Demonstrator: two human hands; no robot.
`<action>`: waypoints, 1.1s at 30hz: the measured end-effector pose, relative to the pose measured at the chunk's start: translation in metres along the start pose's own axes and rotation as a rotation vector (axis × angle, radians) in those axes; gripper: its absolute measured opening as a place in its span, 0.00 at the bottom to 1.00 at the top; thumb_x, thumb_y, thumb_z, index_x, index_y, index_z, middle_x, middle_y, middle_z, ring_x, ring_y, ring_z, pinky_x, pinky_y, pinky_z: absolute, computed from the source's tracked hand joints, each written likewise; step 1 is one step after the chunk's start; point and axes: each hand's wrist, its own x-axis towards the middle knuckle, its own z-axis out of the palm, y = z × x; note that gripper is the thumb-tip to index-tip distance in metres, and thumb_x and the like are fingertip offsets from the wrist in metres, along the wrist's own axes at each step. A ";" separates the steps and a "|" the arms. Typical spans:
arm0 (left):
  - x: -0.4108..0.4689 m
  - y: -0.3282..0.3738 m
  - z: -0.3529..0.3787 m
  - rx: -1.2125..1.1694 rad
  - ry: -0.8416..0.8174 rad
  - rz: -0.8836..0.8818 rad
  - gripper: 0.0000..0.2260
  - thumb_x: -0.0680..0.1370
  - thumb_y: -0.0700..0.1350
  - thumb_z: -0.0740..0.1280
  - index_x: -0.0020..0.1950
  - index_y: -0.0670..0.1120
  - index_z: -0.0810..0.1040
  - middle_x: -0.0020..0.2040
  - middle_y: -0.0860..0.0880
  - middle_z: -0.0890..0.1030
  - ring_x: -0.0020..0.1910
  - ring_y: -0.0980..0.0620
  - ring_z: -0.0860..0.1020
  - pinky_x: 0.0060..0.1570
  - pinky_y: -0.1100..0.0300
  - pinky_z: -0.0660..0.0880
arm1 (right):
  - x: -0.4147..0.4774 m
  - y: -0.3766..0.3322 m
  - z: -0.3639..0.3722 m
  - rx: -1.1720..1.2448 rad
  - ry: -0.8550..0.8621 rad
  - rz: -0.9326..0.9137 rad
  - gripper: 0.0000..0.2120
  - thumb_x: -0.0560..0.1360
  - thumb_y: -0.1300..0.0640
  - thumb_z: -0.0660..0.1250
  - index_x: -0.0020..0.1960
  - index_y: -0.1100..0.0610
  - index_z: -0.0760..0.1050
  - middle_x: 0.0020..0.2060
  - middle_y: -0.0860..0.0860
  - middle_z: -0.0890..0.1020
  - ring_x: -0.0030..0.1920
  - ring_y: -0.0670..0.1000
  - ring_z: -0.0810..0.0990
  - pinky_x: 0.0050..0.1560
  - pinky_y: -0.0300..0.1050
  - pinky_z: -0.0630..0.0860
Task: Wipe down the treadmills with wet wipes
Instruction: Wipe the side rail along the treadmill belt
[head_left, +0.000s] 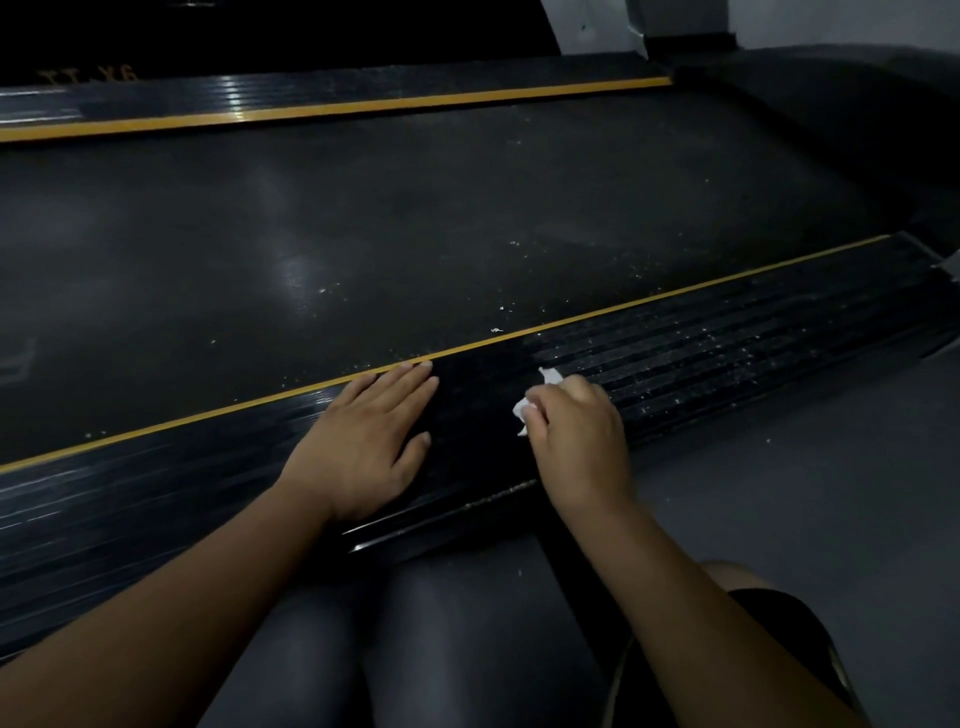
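Treadmill side rail (156, 499) runs lower left to upper right beneath both hands; right hand (576, 431), bunched around the wet wipe (523, 410), lies nearer the dusty stretch (753, 353), while left hand (363, 441) rests flat, fingers straight.

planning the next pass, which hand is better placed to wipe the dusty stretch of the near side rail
Right. The right hand grips the wet wipe beside the dusty stretch of the side rail; the left hand rests flat and empty further away.
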 end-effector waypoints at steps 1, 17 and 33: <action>0.000 0.000 0.000 0.001 0.000 0.001 0.32 0.79 0.60 0.45 0.82 0.48 0.58 0.82 0.51 0.55 0.80 0.55 0.52 0.78 0.56 0.47 | -0.002 0.001 0.004 -0.028 0.043 -0.033 0.03 0.77 0.60 0.70 0.48 0.57 0.83 0.53 0.54 0.80 0.56 0.56 0.77 0.53 0.54 0.78; 0.000 0.000 0.001 0.001 -0.002 -0.001 0.33 0.79 0.60 0.44 0.82 0.48 0.58 0.82 0.51 0.55 0.81 0.54 0.51 0.79 0.54 0.48 | -0.050 0.018 0.013 -0.249 0.013 -0.161 0.29 0.80 0.43 0.55 0.73 0.60 0.71 0.74 0.57 0.71 0.75 0.55 0.68 0.74 0.61 0.58; 0.001 0.002 0.000 0.008 -0.020 -0.005 0.34 0.78 0.61 0.41 0.82 0.49 0.54 0.82 0.53 0.50 0.80 0.57 0.46 0.77 0.58 0.41 | -0.069 0.007 0.013 -0.240 -0.065 -0.265 0.32 0.79 0.38 0.55 0.73 0.59 0.71 0.75 0.55 0.71 0.76 0.53 0.67 0.75 0.58 0.56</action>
